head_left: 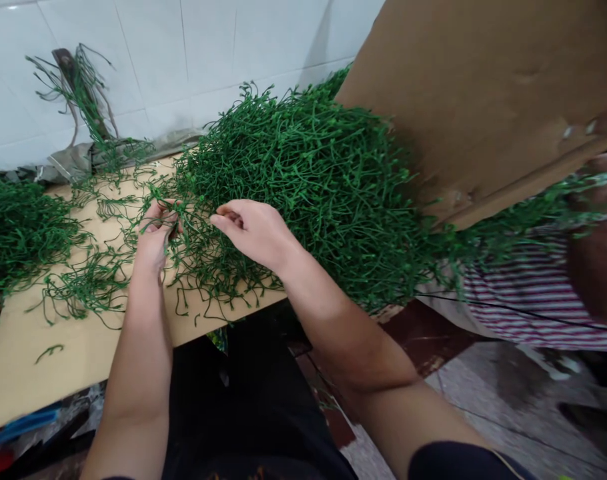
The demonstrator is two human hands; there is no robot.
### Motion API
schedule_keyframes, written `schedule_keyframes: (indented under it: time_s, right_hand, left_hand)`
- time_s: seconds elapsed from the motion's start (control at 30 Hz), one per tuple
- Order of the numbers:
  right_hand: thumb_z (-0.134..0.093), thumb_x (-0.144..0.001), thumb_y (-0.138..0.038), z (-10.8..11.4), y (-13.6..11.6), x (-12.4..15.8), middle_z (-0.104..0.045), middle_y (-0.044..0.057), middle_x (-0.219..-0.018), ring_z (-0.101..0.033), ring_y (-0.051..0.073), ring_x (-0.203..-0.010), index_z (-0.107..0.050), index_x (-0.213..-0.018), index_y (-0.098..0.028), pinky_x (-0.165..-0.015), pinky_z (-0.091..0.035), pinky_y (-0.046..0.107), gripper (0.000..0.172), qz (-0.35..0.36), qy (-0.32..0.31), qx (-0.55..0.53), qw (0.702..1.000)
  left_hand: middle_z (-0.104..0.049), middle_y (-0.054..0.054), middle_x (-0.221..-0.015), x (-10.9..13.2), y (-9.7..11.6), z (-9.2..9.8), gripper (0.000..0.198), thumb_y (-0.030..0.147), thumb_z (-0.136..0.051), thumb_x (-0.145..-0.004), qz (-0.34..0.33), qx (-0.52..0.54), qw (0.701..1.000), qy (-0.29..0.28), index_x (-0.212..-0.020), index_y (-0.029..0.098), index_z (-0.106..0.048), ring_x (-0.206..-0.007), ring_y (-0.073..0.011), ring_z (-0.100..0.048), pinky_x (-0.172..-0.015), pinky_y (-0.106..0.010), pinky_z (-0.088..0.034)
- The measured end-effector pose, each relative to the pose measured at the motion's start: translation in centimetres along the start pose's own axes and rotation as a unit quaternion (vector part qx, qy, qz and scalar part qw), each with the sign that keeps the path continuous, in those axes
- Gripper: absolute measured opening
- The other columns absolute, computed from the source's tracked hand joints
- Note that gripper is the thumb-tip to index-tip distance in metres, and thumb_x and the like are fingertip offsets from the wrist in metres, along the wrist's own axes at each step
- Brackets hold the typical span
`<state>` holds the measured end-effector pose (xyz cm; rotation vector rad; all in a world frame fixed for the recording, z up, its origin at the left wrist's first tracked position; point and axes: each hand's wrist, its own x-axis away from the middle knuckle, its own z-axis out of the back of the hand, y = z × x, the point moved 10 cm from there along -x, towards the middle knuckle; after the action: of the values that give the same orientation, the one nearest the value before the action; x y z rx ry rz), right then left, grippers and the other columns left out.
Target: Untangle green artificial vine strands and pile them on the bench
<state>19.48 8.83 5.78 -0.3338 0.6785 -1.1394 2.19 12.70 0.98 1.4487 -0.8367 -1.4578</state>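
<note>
My left hand [159, 220] is closed around a few thin green artificial plant stems [176, 208], whose tips stick out past the fingers. To its right, my right hand [251, 228] has its fingers curled in, thumb against forefinger, just over the edge of the pile. Whatever those fingers pinch, if anything, is too small to make out. A large heap of green artificial stems [303, 173] rises behind and right of my right hand. Loose stems [86, 283] lie scattered on the tan board [78, 347] left of my left hand.
Another green heap [21, 230] sits at the far left. A dark upright post [76, 87] hung with stems stands by the tiled wall [148, 53]. A big cardboard sheet [493, 100] leans over the right side. Beside it is a person in striped clothing [523, 300].
</note>
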Motion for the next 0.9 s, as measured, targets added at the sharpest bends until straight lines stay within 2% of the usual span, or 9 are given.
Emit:
schedule_keyframes:
  time_s: [0.1,0.2,0.37,0.47,0.63,0.73,0.9]
  right_hand:
    - [-0.047,-0.085,-0.039,-1.1,-0.7,-1.2,-0.059,0.003,-0.071,-0.049,0.011,-0.063,-0.061,-0.081,-0.014,-0.062,-0.035,0.025,0.029,0.013,0.013,-0.066,0.998]
    - [-0.042,-0.087,-0.034,-2.1,-0.5,-2.1,-0.053,0.001,-0.063,-0.045,0.011,-0.059,-0.057,-0.068,-0.016,-0.059,-0.033,0.025,0.030,0.012,0.023,-0.100,0.995]
    - [-0.042,-0.088,-0.031,-1.7,0.1,-1.9,-0.049,0.000,-0.061,-0.043,0.010,-0.057,-0.053,-0.065,-0.016,-0.057,-0.033,0.024,0.029,0.013,0.060,-0.142,0.988]
    - [-0.039,-0.089,-0.034,-0.8,0.1,-1.5,-0.051,0.000,-0.064,-0.046,0.010,-0.061,-0.052,-0.066,-0.016,-0.061,-0.034,0.024,0.032,0.021,0.099,-0.160,0.982]
    - [-0.033,-0.091,-0.042,0.1,-0.1,-1.0,-0.050,0.001,-0.066,-0.048,0.010,-0.066,-0.049,-0.066,-0.017,-0.066,-0.037,0.023,0.038,0.024,0.162,-0.171,0.972]
    - [-0.029,-0.091,-0.044,0.4,0.0,-0.6,-0.049,0.001,-0.067,-0.048,0.010,-0.068,-0.049,-0.068,-0.017,-0.067,-0.038,0.023,0.041,0.008,0.190,-0.176,0.966]
    - [-0.031,-0.091,-0.043,0.6,0.6,-0.3,-0.048,0.001,-0.068,-0.048,0.010,-0.070,-0.051,-0.069,-0.017,-0.069,-0.039,0.025,0.039,-0.010,0.213,-0.210,0.954]
  left_hand:
    - [-0.057,0.000,-0.070,0.5,0.0,-1.1,0.037,0.053,-0.059,-0.073,0.010,0.014,0.999,-0.038,-0.094,0.022,-0.055,-0.049,-0.0076,-0.049,-0.048,-0.021,-0.041]
    - [-0.054,0.001,-0.065,0.8,-0.2,-1.8,0.038,0.053,-0.059,-0.072,0.024,0.018,0.998,-0.055,-0.094,0.022,-0.056,-0.048,-0.0087,-0.049,-0.048,-0.023,-0.041]
    - [-0.055,0.000,-0.066,0.5,-0.2,-2.2,0.034,0.048,-0.058,-0.074,0.021,-0.007,0.998,-0.064,-0.095,0.021,-0.059,-0.057,-0.0120,-0.054,-0.056,-0.025,-0.045]
    - [-0.058,-0.001,-0.067,0.3,0.3,-2.1,0.027,0.040,-0.055,-0.077,-0.007,-0.054,0.997,-0.056,-0.093,0.020,-0.062,-0.068,-0.0148,-0.059,-0.065,-0.027,-0.048]
    - [-0.067,-0.006,-0.089,0.0,0.6,-1.8,0.021,0.024,-0.048,-0.077,-0.035,-0.115,0.993,-0.016,-0.088,0.016,-0.065,-0.087,-0.0166,-0.060,-0.083,-0.029,-0.047]
    - [-0.068,-0.007,-0.087,-0.3,0.4,-1.5,0.018,0.016,-0.048,-0.074,-0.036,-0.154,0.987,0.020,-0.080,0.015,-0.065,-0.086,-0.0164,-0.060,-0.085,-0.029,-0.047]
    - [-0.069,-0.006,-0.080,-0.5,0.2,-2.2,0.019,0.012,-0.047,-0.071,-0.032,-0.193,0.981,0.002,-0.079,0.015,-0.064,-0.079,-0.0168,-0.062,-0.080,-0.029,-0.048]
